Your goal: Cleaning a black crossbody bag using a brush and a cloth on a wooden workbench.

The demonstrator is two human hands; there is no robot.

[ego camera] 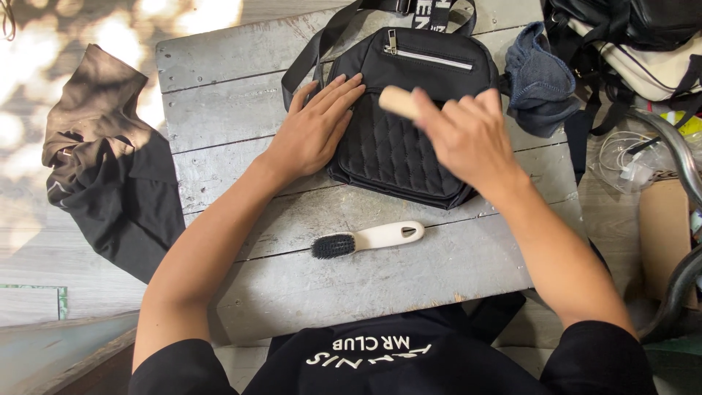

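Bag: black quilted bag point(398, 143), soft and light, laid upper centre on grey table point(380, 281).
Left hand point(314, 128): flat, open, pressed on bag.
Right hand point(468, 135): closed around wooden brush point(399, 101).
Hold: best steadied at its firmer edges.

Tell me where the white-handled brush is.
In the head view, the white-handled brush lies on the grey wooden table, just below the black bag, between the person's forearms, untouched by either hand.

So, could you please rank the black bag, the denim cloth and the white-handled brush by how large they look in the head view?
1. Black bag
2. Denim cloth
3. White-handled brush, longish but far slimmer than the cloth
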